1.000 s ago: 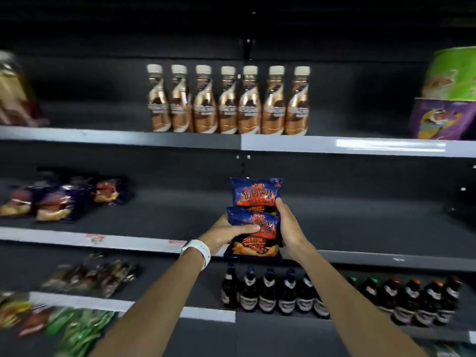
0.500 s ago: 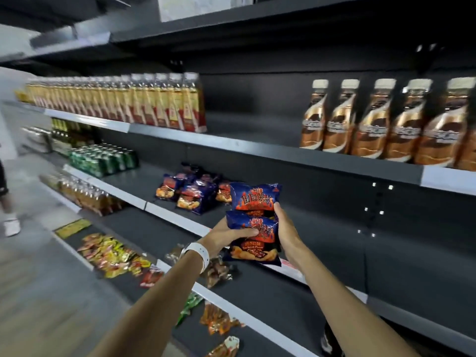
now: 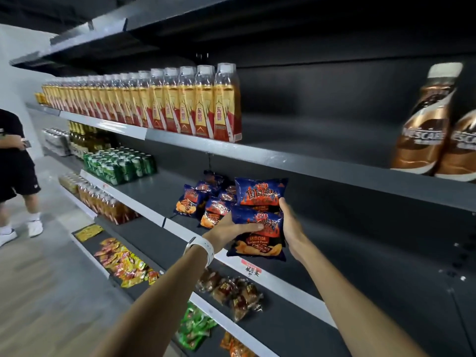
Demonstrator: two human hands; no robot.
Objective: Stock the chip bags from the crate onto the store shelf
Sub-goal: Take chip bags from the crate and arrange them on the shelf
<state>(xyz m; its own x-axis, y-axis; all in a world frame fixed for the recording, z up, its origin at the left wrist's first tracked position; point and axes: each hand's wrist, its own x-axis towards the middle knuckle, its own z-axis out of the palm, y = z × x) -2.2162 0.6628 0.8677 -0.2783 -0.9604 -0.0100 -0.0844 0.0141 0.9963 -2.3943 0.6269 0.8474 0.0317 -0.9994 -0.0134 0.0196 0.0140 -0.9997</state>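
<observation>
Two blue chip bags are held between my hands in front of the middle shelf (image 3: pixel 260 275). The front bag (image 3: pixel 257 243) overlaps the rear bag (image 3: pixel 260 191), which stands higher. My left hand (image 3: pixel 229 229) grips the front bag from the left, thumb across its face. My right hand (image 3: pixel 291 228) holds both bags along their right side. Several matching blue chip bags (image 3: pixel 206 202) lie on the shelf just left of and behind my hands. No crate is in view.
Yellow-red bottles (image 3: pixel 180 104) and brown coffee bottles (image 3: pixel 432 130) line the upper shelf. Green cans (image 3: pixel 121 163) sit farther left. Snack packs (image 3: pixel 231 292) fill the lower shelves. A person in black (image 3: pixel 15 176) stands at the left on the aisle floor.
My view has swung left along the shelving, bringing the stocked chip bags close beside my hands. Both hands keep the same hold on the two bags.
</observation>
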